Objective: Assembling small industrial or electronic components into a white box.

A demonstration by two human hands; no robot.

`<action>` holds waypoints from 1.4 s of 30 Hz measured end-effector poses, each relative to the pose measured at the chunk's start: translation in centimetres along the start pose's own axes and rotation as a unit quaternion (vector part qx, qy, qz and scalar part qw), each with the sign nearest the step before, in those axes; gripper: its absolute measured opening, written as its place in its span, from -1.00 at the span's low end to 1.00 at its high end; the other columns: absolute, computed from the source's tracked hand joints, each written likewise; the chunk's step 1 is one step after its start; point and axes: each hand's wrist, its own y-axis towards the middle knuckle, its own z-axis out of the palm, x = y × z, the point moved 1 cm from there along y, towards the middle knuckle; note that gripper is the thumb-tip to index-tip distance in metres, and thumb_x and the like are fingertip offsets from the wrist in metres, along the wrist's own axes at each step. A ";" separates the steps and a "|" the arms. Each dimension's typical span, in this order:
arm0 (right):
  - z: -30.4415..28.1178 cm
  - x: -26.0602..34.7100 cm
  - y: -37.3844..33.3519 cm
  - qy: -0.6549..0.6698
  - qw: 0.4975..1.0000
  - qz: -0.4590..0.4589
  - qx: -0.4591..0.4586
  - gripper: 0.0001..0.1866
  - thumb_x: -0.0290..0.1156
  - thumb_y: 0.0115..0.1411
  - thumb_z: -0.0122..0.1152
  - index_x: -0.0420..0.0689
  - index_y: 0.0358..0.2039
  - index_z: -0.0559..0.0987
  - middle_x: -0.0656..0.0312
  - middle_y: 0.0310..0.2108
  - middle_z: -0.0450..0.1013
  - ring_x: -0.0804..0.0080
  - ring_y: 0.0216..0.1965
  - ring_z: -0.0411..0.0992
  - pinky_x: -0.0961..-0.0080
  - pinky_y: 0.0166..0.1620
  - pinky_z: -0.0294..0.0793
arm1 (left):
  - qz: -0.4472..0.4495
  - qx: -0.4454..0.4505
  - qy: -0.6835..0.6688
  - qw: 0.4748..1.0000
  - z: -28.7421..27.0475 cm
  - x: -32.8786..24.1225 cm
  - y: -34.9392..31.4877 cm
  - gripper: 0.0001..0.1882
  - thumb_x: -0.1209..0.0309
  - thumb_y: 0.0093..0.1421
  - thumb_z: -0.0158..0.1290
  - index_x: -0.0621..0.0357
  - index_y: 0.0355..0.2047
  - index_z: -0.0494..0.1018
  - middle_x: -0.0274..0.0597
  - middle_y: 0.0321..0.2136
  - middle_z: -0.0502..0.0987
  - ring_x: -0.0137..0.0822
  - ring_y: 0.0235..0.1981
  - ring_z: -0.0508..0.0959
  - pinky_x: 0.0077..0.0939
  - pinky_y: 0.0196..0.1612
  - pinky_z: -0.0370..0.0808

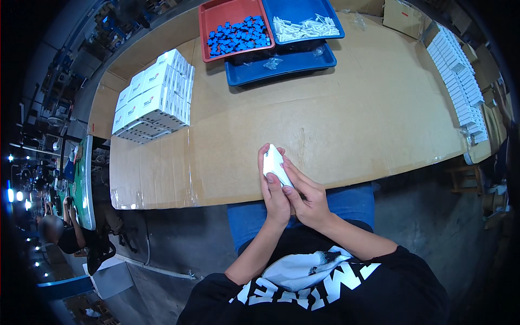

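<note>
Between my two hands, over the table's near edge, is a small white box, held tilted with its far end raised. My left hand wraps its left side, thumb pressed on the near part of its face. Along the right side lies my right hand, fingers closed against the box and thumb near its lower end. The underside of the box is hidden by my hands.
A stack of white boxes stands on the cardboard-covered table at left; more white boxes line the right edge. At the back are a red tray of blue parts, a blue tray of white pieces and a lower blue tray. A person sits far left.
</note>
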 end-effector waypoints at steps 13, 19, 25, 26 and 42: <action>0.7 0.1 -1.0 0.033 0.999 0.020 -0.015 -0.54 -0.46 0.42 0.17 -0.36 0.28 0.46 -0.25 0.37 0.29 -0.01 0.38 0.33 0.28 0.31 0.38 | -0.005 0.015 -0.034 0.999 -0.5 0.4 -0.5 -0.02 -0.36 0.40 -0.20 0.21 0.48 -0.04 0.01 0.23 0.34 -0.16 0.33 0.31 -0.26 0.40 0.18; 0.7 0.8 0.1 0.283 0.948 0.144 -0.010 -0.52 -0.30 0.51 0.07 -0.34 0.31 0.40 -0.08 0.35 0.31 0.19 0.40 0.27 0.29 0.39 0.29 | 0.026 0.030 -0.003 0.999 -1.3 -1.2 -0.1 -0.03 -0.18 0.35 -0.06 0.22 0.52 -0.08 0.15 0.32 0.25 -0.07 0.37 0.25 -0.17 0.44 0.09; -0.6 2.0 0.0 0.344 0.890 0.294 0.048 -0.44 -0.12 0.53 0.03 -0.19 0.37 0.32 0.11 0.13 0.47 0.42 0.16 0.46 0.46 0.16 0.49 | 0.098 0.088 0.150 0.980 -1.5 -1.7 -0.9 0.17 -0.32 0.15 0.04 0.23 0.52 -0.07 0.15 0.38 0.18 -0.04 0.36 0.25 -0.11 0.43 0.11; -0.6 2.4 -0.2 0.339 0.882 0.324 0.045 -0.43 -0.08 0.52 0.03 -0.16 0.37 0.33 0.17 0.11 0.48 0.47 0.11 0.48 0.49 0.10 0.51 | 0.102 0.090 0.150 0.979 -1.6 -1.8 -1.0 0.17 -0.32 0.15 0.04 0.23 0.52 -0.07 0.15 0.38 0.18 -0.04 0.36 0.25 -0.11 0.43 0.11; 0.7 6.6 -3.6 0.255 0.953 0.159 0.033 -0.43 -0.45 0.49 0.07 -0.23 0.45 0.27 0.20 0.18 0.47 0.58 0.07 0.44 0.59 0.08 0.50 | 0.234 0.012 0.184 0.955 -0.6 -4.9 -4.6 -0.23 -0.07 0.31 -0.22 0.48 0.17 0.33 0.21 0.10 0.39 0.01 0.14 0.45 -0.18 0.22 0.38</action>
